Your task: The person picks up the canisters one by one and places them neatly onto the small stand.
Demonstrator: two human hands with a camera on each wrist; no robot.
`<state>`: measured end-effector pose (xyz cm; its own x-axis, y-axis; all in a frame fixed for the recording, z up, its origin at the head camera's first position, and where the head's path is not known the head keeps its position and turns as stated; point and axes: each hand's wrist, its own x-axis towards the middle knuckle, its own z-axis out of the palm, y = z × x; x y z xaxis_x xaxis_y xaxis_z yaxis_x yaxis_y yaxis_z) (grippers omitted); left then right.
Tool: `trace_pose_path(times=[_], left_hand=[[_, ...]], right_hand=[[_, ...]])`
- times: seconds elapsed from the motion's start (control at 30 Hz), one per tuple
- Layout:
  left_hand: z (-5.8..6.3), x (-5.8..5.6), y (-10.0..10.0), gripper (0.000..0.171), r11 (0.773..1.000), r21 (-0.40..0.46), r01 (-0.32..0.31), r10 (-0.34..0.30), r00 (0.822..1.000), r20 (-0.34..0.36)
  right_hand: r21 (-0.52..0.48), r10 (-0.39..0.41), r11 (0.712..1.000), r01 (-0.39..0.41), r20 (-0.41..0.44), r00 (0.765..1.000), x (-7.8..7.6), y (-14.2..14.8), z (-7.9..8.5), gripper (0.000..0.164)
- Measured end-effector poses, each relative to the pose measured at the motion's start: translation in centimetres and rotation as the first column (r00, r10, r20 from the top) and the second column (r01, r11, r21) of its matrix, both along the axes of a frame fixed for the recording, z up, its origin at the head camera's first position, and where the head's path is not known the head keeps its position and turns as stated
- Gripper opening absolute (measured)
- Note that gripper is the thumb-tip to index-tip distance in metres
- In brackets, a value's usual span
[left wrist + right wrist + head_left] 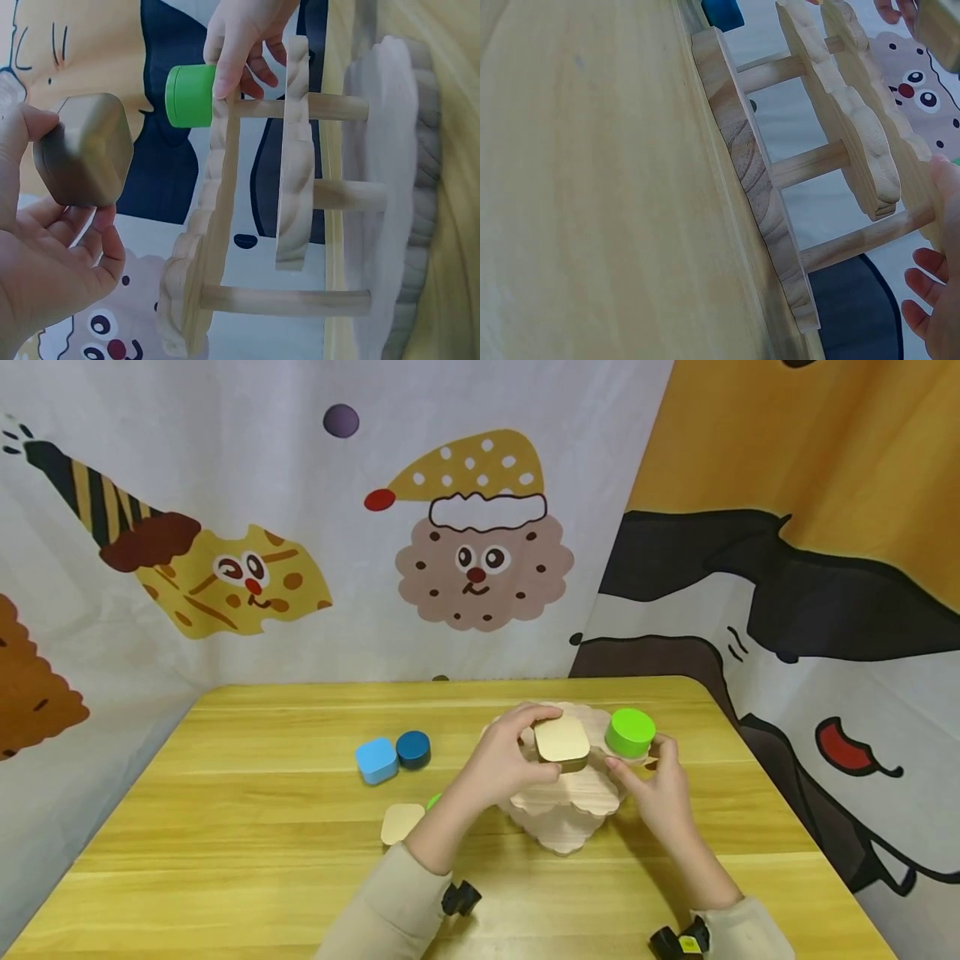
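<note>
My left hand pinches a square, rounded-corner gold-beige block between thumb and fingers. In the left wrist view, this block hangs apart from the top board of a tiered wooden stand. The stand has scalloped boards joined by round dowels. A bright green round block sits on the top board at its right side. Beside it my right hand grips the board's edge, thumb above and fingers below. In the right wrist view, the right hand is partly cut off.
Left of the stand, a light blue square block and a dark blue round block lie side by side on the wooden table. Nearer, another beige square block and a green piece are partly hidden by my left arm.
</note>
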<state>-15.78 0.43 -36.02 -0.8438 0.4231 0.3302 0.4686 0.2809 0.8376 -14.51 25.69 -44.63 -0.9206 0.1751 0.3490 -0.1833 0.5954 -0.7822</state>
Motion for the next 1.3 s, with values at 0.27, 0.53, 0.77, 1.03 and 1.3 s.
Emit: trace_pose_path(times=[0.27,0.53,0.77,1.03,1.3], left_hand=[[0.4,-2.2,1.5,0.064,1.0,0.0,-0.005,0.005,0.999,0.032],[0.8,-4.1,2.6,0.063,0.998,0.057,0.04,-0.046,0.994,0.103],[0.3,-5.3,3.0,0.062,0.977,0.195,0.085,-0.136,0.954,0.266],[-0.6,-6.4,3.3,0.063,0.982,0.155,0.105,-0.144,0.952,0.269],[-1.1,-7.0,3.8,0.062,0.99,0.055,0.133,-0.142,0.963,0.228]], right_hand=[[-0.002,0.0,1.0,0.0,0.008,1.0,0.0,0.0,0.0,0.069],[0.015,-0.004,1.0,0.004,0.004,1.0,0.0,0.1,0.0,0.069],[0.02,-0.001,1.0,0.001,0.001,1.0,0.0,0.1,0.0,0.069],[0.012,-0.008,1.0,0.008,0.001,1.0,0.0,0.0,-0.1,0.069],[0.022,-0.013,1.0,0.013,-0.01,1.0,0.0,0.0,-0.1,0.068]])
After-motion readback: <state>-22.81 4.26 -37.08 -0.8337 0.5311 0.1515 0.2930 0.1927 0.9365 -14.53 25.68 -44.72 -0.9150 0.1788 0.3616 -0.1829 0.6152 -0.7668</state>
